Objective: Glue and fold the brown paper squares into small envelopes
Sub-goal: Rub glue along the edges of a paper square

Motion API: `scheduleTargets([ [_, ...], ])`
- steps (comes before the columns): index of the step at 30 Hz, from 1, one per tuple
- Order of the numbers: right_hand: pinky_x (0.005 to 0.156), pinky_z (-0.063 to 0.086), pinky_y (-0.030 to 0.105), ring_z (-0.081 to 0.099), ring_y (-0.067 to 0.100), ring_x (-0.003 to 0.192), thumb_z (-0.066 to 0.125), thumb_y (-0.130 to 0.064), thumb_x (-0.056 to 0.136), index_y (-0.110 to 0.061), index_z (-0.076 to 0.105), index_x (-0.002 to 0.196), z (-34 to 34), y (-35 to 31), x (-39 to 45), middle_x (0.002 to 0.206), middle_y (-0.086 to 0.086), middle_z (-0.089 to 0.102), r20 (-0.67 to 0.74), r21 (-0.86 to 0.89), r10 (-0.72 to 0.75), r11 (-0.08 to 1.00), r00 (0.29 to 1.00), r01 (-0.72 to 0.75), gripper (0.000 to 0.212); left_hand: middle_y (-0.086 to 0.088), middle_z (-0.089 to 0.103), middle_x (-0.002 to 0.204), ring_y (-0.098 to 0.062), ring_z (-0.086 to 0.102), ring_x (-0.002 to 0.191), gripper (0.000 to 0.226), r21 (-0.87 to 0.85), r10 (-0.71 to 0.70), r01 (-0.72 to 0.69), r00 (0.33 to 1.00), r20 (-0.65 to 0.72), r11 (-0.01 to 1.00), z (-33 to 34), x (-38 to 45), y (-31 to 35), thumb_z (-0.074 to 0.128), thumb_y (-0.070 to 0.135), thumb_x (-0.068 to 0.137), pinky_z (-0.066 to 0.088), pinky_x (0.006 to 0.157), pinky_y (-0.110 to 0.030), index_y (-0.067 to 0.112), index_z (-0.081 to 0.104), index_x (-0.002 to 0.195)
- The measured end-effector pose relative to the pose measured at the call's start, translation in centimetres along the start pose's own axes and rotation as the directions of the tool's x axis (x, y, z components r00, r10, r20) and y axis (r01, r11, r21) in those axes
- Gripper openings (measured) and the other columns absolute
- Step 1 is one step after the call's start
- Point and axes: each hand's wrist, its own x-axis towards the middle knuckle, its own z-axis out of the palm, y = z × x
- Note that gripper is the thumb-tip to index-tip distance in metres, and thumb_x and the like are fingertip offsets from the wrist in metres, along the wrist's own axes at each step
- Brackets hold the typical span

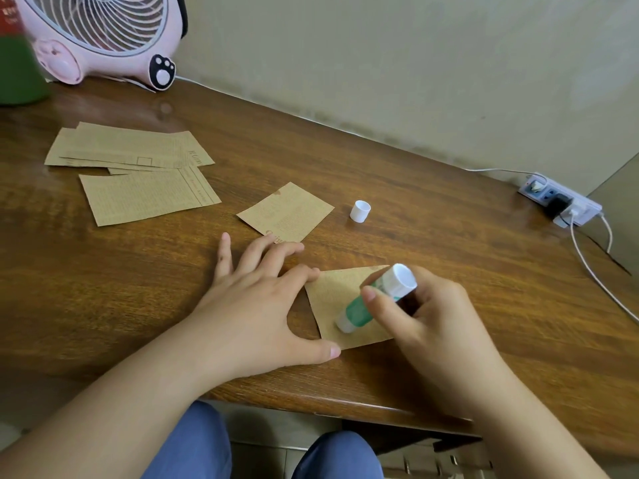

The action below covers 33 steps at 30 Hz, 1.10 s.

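A brown paper square [333, 299] lies near the front edge of the wooden table [415, 209]. My left hand [262, 299] rests flat beside it, with forefinger and thumb pressing on its left edge and lower corner. My right hand [425, 312] grips a green and white glue stick [373, 299], tilted, its tip touching the paper. Another brown square [287, 213] lies just beyond my left fingers. The glue stick's white cap [360, 211] stands to its right. Several larger brown printed sheets [138, 167] are spread at the left.
A pink desk fan [103, 32] stands at the back left, beside a green object [17, 74] at the frame's edge. A white power strip [560, 198] with plugged cables lies at the right against the wall. My knees in blue trousers [207, 444] show below the table.
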Motion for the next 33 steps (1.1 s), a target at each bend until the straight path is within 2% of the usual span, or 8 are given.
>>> scheduleTargets([
  [4,0.047,0.040,0.024,0.051,0.014,0.053,0.058,-0.042,0.080,-0.025,0.064,0.077,-1.9,1.7,-0.4,0.066,0.005,0.063,-0.107,-0.063,0.112,0.991,0.988,-0.119,0.018,0.020,-0.007,0.148,-0.009,-0.024,0.138,0.103,0.009,0.000,0.000,1.000,-0.007,1.000,0.2,0.0,-0.1,0.017,0.092,0.045,-0.021,0.109,-0.057,0.049,0.017,0.139],
  [8,0.054,0.049,0.038,0.060,0.021,0.064,0.058,-0.044,0.081,-0.027,0.062,0.077,-2.9,2.3,-0.6,0.070,0.003,0.065,-0.156,-0.086,0.201,0.973,0.967,-0.216,0.019,0.020,-0.006,0.148,-0.009,-0.024,0.139,0.104,0.003,0.002,-0.002,1.000,-0.007,1.000,0.1,0.0,0.0,0.016,0.092,0.044,-0.020,0.109,-0.057,0.049,0.018,0.139],
  [14,0.045,0.033,0.014,0.042,0.004,0.047,0.059,-0.042,0.080,-0.021,0.065,0.077,-1.4,-0.4,-0.3,0.057,0.000,0.054,-0.094,0.073,0.073,0.995,0.993,-0.066,0.022,0.020,-0.008,0.149,-0.010,-0.026,0.138,0.106,0.009,0.010,-0.010,1.000,-0.008,1.000,0.1,0.0,-0.1,0.016,0.093,0.045,-0.022,0.108,-0.057,0.048,0.017,0.140],
  [17,0.050,0.040,0.019,0.050,0.007,0.056,0.059,-0.044,0.082,-0.020,0.064,0.079,0.4,-1.1,0.0,0.067,-0.001,0.061,0.028,0.047,-0.006,0.999,1.000,0.005,0.025,0.021,-0.009,0.149,-0.011,-0.025,0.139,0.106,0.016,0.010,-0.010,1.000,-0.010,1.000,0.1,0.1,-0.1,0.016,0.094,0.044,-0.021,0.109,-0.057,0.048,0.017,0.139],
  [20,0.059,0.044,0.033,0.054,0.016,0.065,0.059,-0.040,0.085,-0.018,0.064,0.079,0.9,-0.5,0.0,0.071,0.004,0.063,0.035,0.043,0.013,0.999,0.999,-0.015,0.024,0.020,-0.007,0.150,-0.010,-0.024,0.139,0.106,0.013,0.007,-0.007,1.000,-0.009,1.000,0.1,0.1,-0.1,0.018,0.093,0.044,-0.021,0.109,-0.057,0.048,0.018,0.140],
  [26,0.046,0.037,0.021,0.046,0.007,0.049,0.060,-0.040,0.081,-0.024,0.065,0.077,-1.2,1.4,-0.6,0.065,0.008,0.061,-0.076,-0.012,0.113,0.993,0.991,-0.114,0.018,0.021,-0.008,0.149,-0.009,-0.025,0.138,0.106,0.004,0.002,-0.002,1.000,0.010,1.000,0.1,0.2,-0.1,0.017,0.092,0.042,-0.021,0.109,-0.056,0.049,0.016,0.139],
  [31,0.066,0.055,0.052,0.066,0.028,0.074,0.060,-0.042,0.080,-0.026,0.065,0.079,-2.9,2.6,-1.2,0.076,0.006,0.069,-0.145,0.055,0.262,0.965,0.954,-0.256,0.017,0.022,-0.009,0.149,-0.009,-0.026,0.138,0.107,0.005,0.004,-0.004,1.000,0.005,1.000,0.1,0.1,0.0,0.015,0.092,0.041,-0.021,0.109,-0.056,0.049,0.014,0.139],
  [33,0.068,0.056,0.052,0.068,0.026,0.075,0.060,-0.047,0.075,-0.023,0.066,0.080,-3.2,2.8,-1.5,0.076,0.003,0.070,-0.153,0.152,0.312,0.945,0.938,-0.290,0.025,0.022,-0.009,0.149,-0.009,-0.026,0.138,0.105,-0.011,0.007,-0.007,1.000,0.007,1.000,0.1,0.0,0.0,0.016,0.092,0.042,-0.021,0.109,-0.056,0.049,0.014,0.138],
])
